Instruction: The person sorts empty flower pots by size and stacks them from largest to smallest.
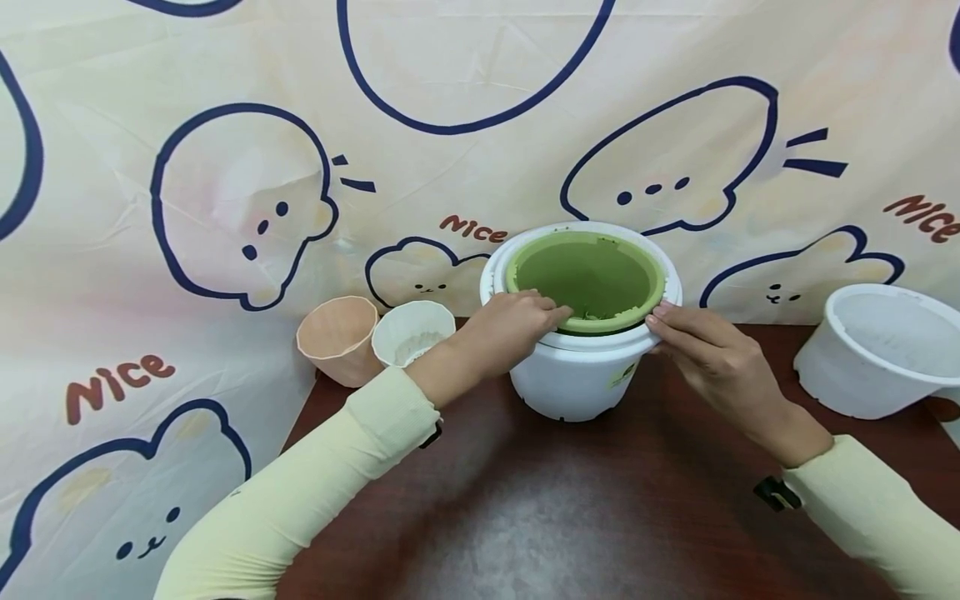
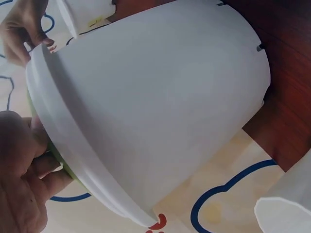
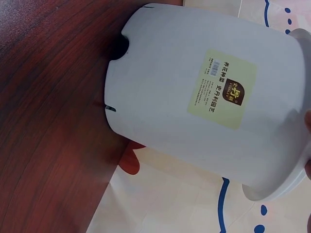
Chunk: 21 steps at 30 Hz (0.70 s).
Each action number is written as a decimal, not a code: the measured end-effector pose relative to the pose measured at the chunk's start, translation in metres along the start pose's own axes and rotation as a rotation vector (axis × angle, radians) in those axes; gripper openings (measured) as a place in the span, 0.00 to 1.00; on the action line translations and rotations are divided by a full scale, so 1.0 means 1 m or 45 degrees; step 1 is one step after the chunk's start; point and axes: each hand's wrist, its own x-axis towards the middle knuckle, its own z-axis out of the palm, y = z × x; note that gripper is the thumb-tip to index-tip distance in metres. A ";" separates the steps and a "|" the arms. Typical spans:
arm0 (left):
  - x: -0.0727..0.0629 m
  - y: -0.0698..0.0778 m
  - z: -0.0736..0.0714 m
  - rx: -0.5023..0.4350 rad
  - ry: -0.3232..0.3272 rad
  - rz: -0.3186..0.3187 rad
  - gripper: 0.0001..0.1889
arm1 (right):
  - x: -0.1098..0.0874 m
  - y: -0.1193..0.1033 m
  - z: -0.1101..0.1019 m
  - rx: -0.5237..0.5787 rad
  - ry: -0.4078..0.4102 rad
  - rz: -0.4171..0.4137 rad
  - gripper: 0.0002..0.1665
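A green flowerpot (image 1: 592,279) sits inside a white flowerpot (image 1: 566,375), its rim a little above the white one. The white pot stands upright on the table; in the right wrist view its side carries a pale green label (image 3: 222,88). My left hand (image 1: 510,327) grips the front left of the green rim, fingers curled over it; the left wrist view shows this hand (image 2: 26,174) against the green edge. At the right side, my right hand (image 1: 712,358) pinches the white rim, close beside the green one. Only fingertips of it show in the right wrist view.
An orange pot (image 1: 341,342) and a small white faceted pot (image 1: 412,333) stand together at the table's back left. Another white pot (image 1: 862,367) stands at the right. A patterned cloth (image 1: 450,175) hangs behind the dark red table (image 1: 517,517).
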 end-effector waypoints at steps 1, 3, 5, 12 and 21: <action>0.001 0.000 -0.001 -0.005 -0.017 -0.003 0.23 | 0.000 0.000 0.000 0.000 0.001 0.001 0.22; 0.002 0.000 -0.002 -0.019 -0.047 -0.009 0.23 | 0.000 0.000 0.000 -0.002 -0.004 0.005 0.22; 0.003 0.000 -0.003 -0.027 -0.075 -0.010 0.23 | 0.000 0.000 -0.001 -0.005 -0.014 0.010 0.22; 0.010 -0.004 -0.009 -0.059 -0.178 -0.012 0.23 | 0.000 0.000 0.000 -0.001 -0.020 0.019 0.22; 0.015 -0.010 -0.012 -0.299 -0.255 -0.064 0.27 | -0.002 0.001 0.000 0.001 -0.011 0.025 0.22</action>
